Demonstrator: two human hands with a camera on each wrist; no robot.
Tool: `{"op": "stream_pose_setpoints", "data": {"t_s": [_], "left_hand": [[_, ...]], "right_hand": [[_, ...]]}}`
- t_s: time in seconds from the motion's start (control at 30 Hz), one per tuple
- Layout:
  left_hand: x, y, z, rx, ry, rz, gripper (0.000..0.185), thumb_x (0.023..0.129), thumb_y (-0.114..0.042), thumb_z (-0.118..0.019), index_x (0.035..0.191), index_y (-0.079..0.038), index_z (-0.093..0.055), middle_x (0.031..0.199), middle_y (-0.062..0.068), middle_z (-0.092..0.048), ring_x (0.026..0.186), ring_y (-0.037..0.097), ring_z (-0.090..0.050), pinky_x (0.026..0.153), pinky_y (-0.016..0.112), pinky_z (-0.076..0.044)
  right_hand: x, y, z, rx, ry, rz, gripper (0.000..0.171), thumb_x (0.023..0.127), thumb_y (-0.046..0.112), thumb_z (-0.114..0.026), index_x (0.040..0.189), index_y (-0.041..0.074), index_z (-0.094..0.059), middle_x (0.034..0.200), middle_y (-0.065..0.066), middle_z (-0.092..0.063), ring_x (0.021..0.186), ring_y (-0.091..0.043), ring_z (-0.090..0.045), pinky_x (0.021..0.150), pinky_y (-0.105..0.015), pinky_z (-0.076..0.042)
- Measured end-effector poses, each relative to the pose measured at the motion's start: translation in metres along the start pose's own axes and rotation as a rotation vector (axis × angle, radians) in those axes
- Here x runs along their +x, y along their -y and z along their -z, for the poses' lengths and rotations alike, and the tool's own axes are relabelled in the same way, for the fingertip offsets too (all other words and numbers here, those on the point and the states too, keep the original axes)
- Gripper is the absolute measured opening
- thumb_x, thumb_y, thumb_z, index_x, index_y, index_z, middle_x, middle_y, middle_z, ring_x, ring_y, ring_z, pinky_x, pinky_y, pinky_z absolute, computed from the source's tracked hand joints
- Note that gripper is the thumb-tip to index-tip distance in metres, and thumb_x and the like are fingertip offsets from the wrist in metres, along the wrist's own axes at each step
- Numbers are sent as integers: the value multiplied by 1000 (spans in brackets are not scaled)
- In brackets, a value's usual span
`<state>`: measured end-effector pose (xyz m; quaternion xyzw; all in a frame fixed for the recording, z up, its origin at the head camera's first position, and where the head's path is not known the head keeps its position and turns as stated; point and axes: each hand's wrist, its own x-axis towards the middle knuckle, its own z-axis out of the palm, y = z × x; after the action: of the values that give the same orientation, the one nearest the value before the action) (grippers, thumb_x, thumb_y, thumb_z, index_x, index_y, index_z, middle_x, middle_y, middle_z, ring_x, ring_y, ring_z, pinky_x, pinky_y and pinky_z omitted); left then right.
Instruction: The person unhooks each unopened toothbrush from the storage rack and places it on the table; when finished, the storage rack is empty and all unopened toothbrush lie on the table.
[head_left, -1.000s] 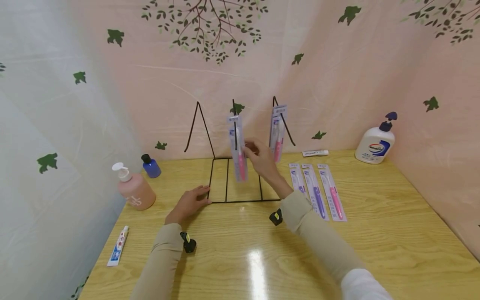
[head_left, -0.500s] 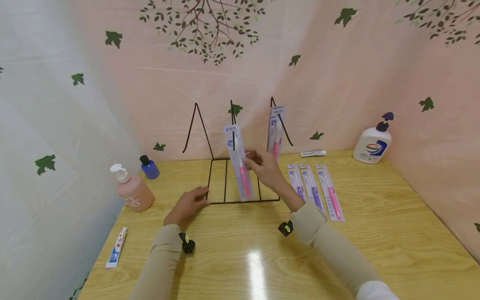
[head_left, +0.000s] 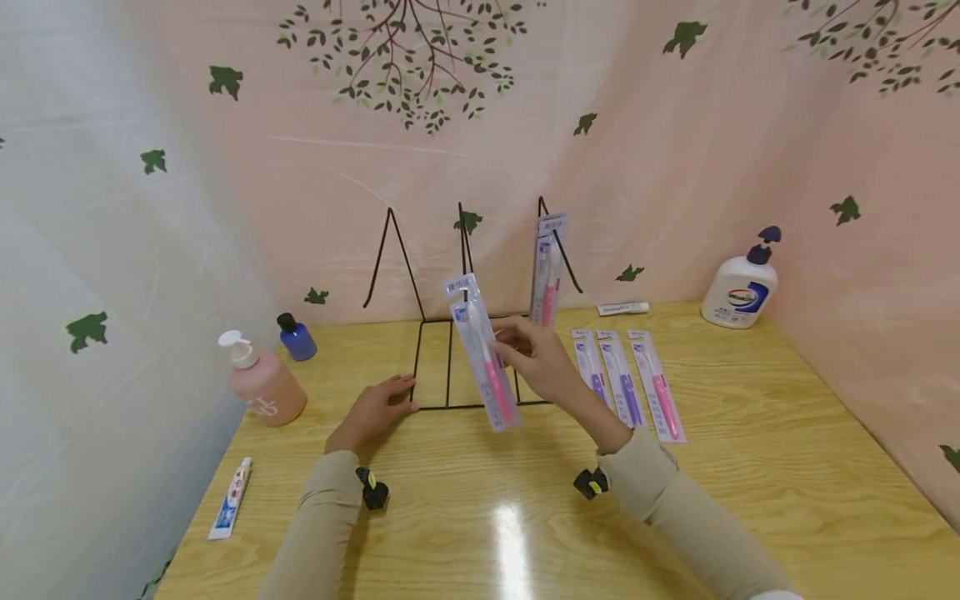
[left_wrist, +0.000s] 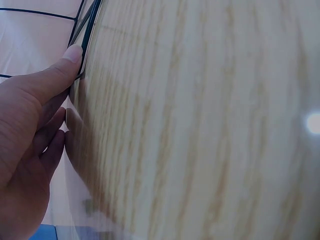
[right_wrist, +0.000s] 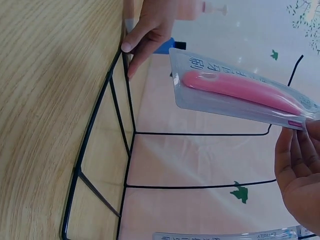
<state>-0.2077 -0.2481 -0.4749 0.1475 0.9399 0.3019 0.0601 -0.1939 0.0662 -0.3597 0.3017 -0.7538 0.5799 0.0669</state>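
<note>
My right hand (head_left: 542, 361) pinches the edge of a packaged pink toothbrush (head_left: 483, 354), also seen with its pink handle (right_wrist: 240, 92) in the right wrist view. The package tilts, its top at the tip of the middle prong of a black wire display rack (head_left: 448, 367). I cannot tell whether its hole is still on the prong. My left hand (head_left: 372, 414) touches the rack's front left corner with thumb and fingers fairly straight; in the left wrist view the thumb (left_wrist: 60, 72) lies against the wire. Packaged toothbrushes (head_left: 549, 271) hang on the right prong.
Three packaged toothbrushes (head_left: 621, 379) lie right of the rack, a small tube (head_left: 622, 308) behind them. A white pump bottle (head_left: 738, 292) stands at the back right. At the left are a pink pump bottle (head_left: 268, 387), a blue bottle (head_left: 297, 337) and a toothpaste tube (head_left: 231, 500).
My right hand has drawn the pink toothbrush downward and towards me along the middle prong, and the package has tilted. My left hand has stayed at the rack's corner.
</note>
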Motion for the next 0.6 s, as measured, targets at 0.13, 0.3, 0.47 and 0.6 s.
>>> {"op": "stream_pose_setpoints", "data": {"t_s": [0.13,0.3,0.47,0.6], "left_hand": [[-1,-1,1,2,-2,-2,58,93,-28,-63,143,-7,-45,151,11,-39,141,36,-30,113,57,-25],[-1,-2,1,2,2,5,58,93,-28,-63,143,-6,-44,151,12,-38,142,36,-29,114,58,-23],[0,-2,1,14,0,3,58,93,-28,-63,143,-5,-44,151,13,-39,141,37,-30,113,58,-24],[-1,-3,2,25,-2,-3,58,93,-27,-63,143,-5,-45,150,13,-39,140,38,-31,113,59,-24]], "right_hand": [[-6,3,2,-5,15,19,24,94,10,-60,117,1,-63,92,-14,-70,72,-16,-66,63,-28,-57],[-11,11,3,11,25,20,24,94,9,-60,118,2,-62,94,-15,-69,76,-16,-66,67,-35,-58],[-19,16,5,5,16,18,25,94,9,-60,118,4,-62,95,-14,-68,79,-14,-66,70,-35,-58],[-28,14,12,-3,6,5,25,94,10,-60,118,4,-62,96,-14,-68,80,-13,-66,71,-31,-58]]}}
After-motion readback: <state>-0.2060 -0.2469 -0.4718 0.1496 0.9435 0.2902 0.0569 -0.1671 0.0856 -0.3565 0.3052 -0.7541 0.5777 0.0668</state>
